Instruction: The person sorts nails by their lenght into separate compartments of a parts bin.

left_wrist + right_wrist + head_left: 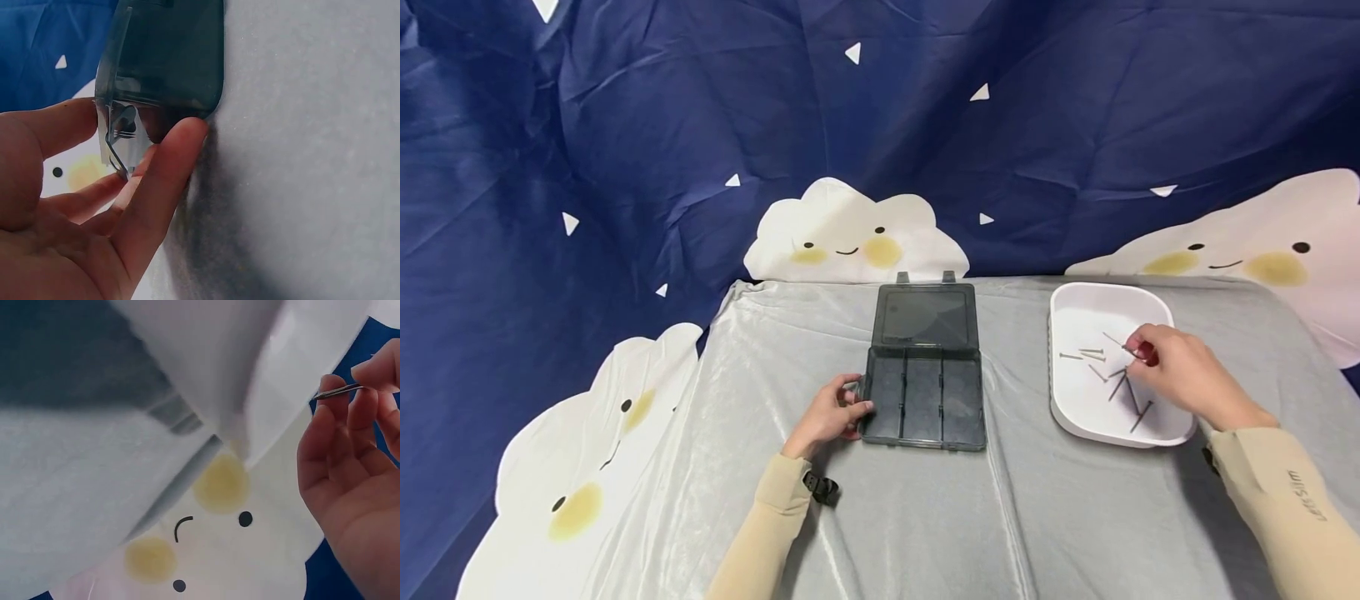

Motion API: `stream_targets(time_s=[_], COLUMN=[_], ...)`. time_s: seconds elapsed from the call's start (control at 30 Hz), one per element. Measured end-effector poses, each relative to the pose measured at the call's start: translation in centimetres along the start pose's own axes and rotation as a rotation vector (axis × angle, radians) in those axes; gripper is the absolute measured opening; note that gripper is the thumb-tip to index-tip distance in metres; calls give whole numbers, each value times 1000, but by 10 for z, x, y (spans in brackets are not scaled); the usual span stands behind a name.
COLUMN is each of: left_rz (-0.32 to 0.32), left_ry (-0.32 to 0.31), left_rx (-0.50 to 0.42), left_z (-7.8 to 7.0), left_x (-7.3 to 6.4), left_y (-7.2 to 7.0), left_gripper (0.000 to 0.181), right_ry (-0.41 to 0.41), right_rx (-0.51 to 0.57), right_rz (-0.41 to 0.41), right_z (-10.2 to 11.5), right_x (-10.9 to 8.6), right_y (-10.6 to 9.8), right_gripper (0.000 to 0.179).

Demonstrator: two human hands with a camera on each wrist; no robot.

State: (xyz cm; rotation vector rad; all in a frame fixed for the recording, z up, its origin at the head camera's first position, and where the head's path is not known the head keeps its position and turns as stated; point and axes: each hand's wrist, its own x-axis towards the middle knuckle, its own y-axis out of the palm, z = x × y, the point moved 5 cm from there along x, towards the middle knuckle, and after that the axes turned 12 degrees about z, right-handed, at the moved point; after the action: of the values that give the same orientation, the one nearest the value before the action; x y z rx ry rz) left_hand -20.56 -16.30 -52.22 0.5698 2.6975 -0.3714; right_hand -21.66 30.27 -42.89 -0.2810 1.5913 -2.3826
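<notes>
A dark see-through compartment box point(922, 400) lies on the cloth with its lid point(925, 315) folded back, and two dividers split its base into three slots. My left hand point(832, 410) grips the box's left side; in the left wrist view its thumb and fingers point(164, 181) are around the end with the clasp. Over the white tray point(1062, 417), my right hand point(1183, 371) pinches a thin dark screw point(337, 392) between thumb and fingertips. Beneath it in the tray lie several loose screws, some pale like this screw point(1092, 351), others dark and longer point(1141, 417).
Grey cloth point(925, 517) covers the table, with a strip of it between box and tray. Behind stands a dark blue curtain point(760, 108) with printed clouds. The tray's raised wall surrounds the loose screws.
</notes>
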Motion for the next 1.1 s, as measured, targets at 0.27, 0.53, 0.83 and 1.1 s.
stream_targets(time_s=[0.27,0.53,0.83,1.1], left_rz=[-11,44,94,74], left_ry=[50,90,80,99], left_rx=[-14,39,51,62], left_z=[2,-7,-2,-4], left_x=[5,4,6,6], left_y=[-1,2,3,3], left_gripper=[62,62,64,62], right_ry=[-12,-12,-97,-131], right_rx=[76,142,195,292], right_rz=[-85,-155,-258,-297], right_z=[14,38,68,92], right_x=[-4,-6,-2,9], right_y=[-14,-23,-26,-16], right_gripper=[15,14,17,18])
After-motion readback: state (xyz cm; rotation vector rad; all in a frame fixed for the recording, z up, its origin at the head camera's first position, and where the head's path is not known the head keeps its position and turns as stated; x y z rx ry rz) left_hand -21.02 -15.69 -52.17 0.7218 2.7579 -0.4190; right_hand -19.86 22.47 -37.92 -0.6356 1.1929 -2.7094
